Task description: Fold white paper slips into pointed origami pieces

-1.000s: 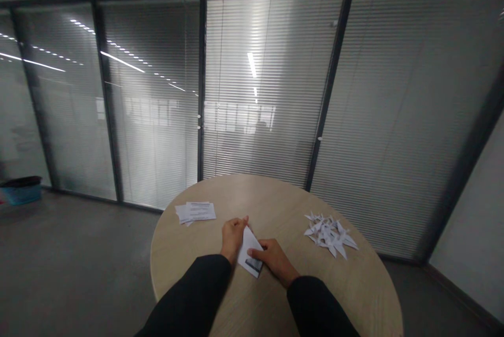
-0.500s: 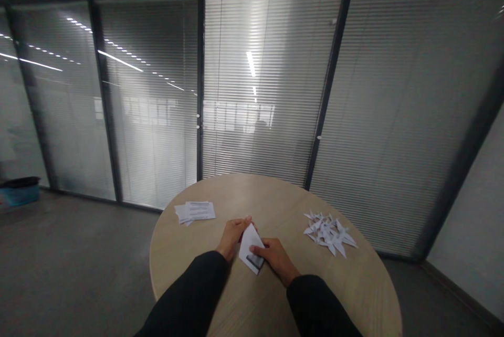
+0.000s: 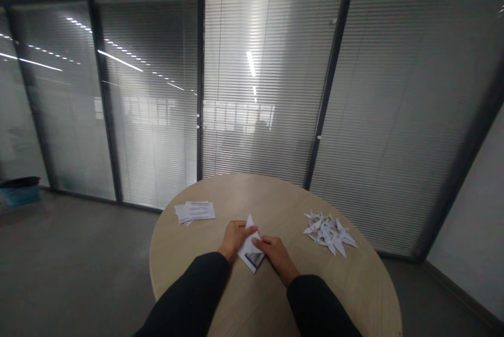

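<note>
A folded piece of white paper with a pointed top and a dark printed patch near its lower edge is held between both hands over the middle of the table. My left hand grips its left side, with the thumb lying across the upper part. From the right, my right hand pinches the paper's edge, thumb on top. The fingers beneath the paper are hidden. To the right lies a pile of folded white paper pieces with sharp points. Printed paper sheets lie overlapping on the left.
The round wooden table stands close to a glass partition with blinds and dark frames. On the floor at far left is a blue bin with a dark liner. A pale wall rises at the right.
My left thumb has moved down from the paper's tip onto its upper face. The tip now shows above my fingers, and my right thumb sits slightly higher on the paper.
</note>
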The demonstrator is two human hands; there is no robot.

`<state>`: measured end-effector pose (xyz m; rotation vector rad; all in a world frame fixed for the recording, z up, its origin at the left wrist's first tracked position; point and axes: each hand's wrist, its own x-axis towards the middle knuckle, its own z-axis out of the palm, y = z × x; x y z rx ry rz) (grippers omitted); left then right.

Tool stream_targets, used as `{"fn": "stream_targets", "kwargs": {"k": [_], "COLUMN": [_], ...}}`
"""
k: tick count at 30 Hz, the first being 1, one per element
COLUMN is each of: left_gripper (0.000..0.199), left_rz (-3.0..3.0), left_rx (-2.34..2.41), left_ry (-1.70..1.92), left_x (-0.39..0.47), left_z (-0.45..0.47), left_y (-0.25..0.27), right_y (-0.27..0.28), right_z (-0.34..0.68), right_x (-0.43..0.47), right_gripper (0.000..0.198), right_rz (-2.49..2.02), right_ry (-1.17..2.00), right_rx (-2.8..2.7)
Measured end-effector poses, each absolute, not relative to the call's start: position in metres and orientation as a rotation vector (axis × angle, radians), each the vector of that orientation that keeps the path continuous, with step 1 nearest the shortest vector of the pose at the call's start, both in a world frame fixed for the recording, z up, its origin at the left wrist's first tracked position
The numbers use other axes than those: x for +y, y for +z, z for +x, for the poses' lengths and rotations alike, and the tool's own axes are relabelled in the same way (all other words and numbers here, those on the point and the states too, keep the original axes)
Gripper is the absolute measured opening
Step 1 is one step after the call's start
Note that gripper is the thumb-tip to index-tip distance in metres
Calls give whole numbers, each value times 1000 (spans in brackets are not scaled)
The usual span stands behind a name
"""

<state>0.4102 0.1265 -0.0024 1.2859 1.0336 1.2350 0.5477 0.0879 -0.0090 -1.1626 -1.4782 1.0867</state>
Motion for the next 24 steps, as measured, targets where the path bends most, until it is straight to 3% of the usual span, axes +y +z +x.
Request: {"fn": "stream_targets", "kwargs": {"k": [6, 24], "left_gripper": [36, 38], "left_rz": [1343, 1187], "left_rx": [1077, 970], "left_ry": [1237, 1207], "left_x": [128, 122], "left_z": [411, 411], "left_y": [-2, 0], "right_y": [-6, -12], "right_z": [548, 553], "right_x": [88, 99], "right_gripper": [54, 43], "right_rz": [-1198, -1216], "right_ry": [1000, 742], "right_rx": [-1442, -1553]}}
